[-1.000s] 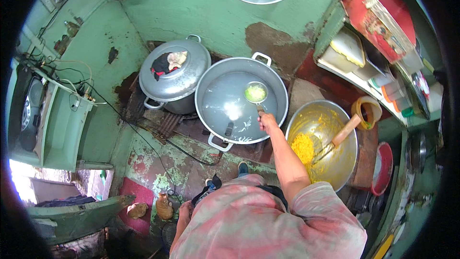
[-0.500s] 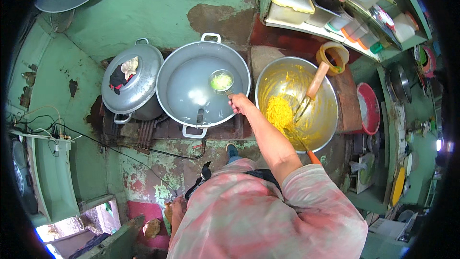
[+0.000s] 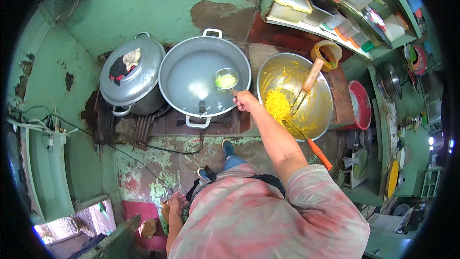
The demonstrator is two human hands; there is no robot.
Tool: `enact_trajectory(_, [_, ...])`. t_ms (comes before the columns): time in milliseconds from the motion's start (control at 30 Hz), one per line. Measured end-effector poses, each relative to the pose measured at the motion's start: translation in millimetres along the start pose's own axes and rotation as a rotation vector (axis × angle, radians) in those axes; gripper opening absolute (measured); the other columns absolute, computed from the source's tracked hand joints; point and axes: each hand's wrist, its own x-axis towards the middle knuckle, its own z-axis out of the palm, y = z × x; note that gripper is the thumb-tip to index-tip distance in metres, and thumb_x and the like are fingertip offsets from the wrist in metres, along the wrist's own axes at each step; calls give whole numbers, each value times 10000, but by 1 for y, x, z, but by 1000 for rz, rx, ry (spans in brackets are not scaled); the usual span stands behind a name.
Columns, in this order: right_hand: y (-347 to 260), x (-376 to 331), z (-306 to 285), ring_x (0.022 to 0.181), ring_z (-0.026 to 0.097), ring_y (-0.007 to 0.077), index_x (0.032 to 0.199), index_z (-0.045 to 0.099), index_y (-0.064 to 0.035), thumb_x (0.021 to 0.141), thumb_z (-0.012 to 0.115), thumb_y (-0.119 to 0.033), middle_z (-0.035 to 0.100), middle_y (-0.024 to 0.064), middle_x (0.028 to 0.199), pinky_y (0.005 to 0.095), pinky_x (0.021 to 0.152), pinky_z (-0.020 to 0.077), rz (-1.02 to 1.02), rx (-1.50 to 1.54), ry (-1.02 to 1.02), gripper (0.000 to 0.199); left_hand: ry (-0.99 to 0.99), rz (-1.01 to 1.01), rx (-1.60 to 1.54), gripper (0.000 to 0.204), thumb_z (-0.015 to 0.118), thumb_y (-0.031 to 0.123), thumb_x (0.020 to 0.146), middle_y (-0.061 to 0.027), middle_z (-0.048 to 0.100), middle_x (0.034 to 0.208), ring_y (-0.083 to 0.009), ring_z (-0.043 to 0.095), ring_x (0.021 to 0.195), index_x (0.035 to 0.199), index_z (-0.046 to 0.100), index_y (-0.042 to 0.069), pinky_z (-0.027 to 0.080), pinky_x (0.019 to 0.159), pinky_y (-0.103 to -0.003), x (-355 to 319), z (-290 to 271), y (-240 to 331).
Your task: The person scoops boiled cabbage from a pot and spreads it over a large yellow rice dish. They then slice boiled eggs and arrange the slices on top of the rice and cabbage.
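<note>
My right hand [image 3: 245,100] is closed round the handle of a small strainer [image 3: 226,79]. Pale yellow-green bits lie in its bowl. It is held over the right part of a wide grey pot [image 3: 204,120] containing clear liquid; whether it touches the liquid I cannot tell. Right of that hand, a big steel bowl [image 3: 320,84] holds bright yellow shreds [image 3: 278,105], a wooden-handled metal tool [image 3: 313,75] and an orange-handled utensil [image 3: 318,154]. My left hand [image 3: 178,202] hangs low at my left side, fingers apart, with nothing visible in it.
A lidded metal pot [image 3: 132,79] stands left of the open pot, cloths [image 3: 125,65] on its lid. A yellow-brown tub [image 3: 328,53] and a red basin [image 3: 360,104] are at the right. Containers fill a shelf [image 3: 316,25]. A black cable [image 3: 177,152] runs below the stove.
My right hand has carried the strainer slightly right, toward the pot's right rim. My left hand shows more fully. The whole view has shifted a little.
</note>
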Motion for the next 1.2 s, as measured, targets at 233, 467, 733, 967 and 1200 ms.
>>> enact_trajectory(233, [4,-13,0,473,383,62,964,559,-137,994,487,-242,517,-35,659,251,424,346,31,-34,-1,131,94,-70,-59,287,557,289,946,-85,672,949,-209,663,749,1159,574,97,586,634,-389,-19,-27,-38])
enact_trajectory(467, [-17,15,14,457,383,62,920,540,-109,981,497,-202,519,-24,657,255,417,346,68,-50,6,120,239,-18,-178,285,575,293,927,-71,668,916,-194,660,757,1152,581,117,585,630,-374,-34,-29,-53])
enact_trajectory(733, [-25,47,25,474,403,94,845,521,-69,962,518,-221,504,3,654,279,408,352,11,-21,7,191,271,-68,-246,277,580,295,928,-76,670,934,-199,660,737,1128,589,104,588,630,-381,-56,22,-64])
enact_trajectory(967, [-40,70,19,472,402,92,809,513,-85,939,539,-248,501,-11,639,279,411,352,-44,-122,-24,209,235,-4,-256,294,586,334,940,-70,678,955,-203,669,764,1144,594,122,589,632,-368,-65,42,-62])
enact_trajectory(1200, [-55,89,17,468,416,104,819,539,-70,935,541,-261,500,-2,640,292,403,360,-72,-226,-59,224,307,-40,-283,301,563,349,955,-63,677,972,-201,668,775,1152,590,123,590,641,-367,-64,58,-43])
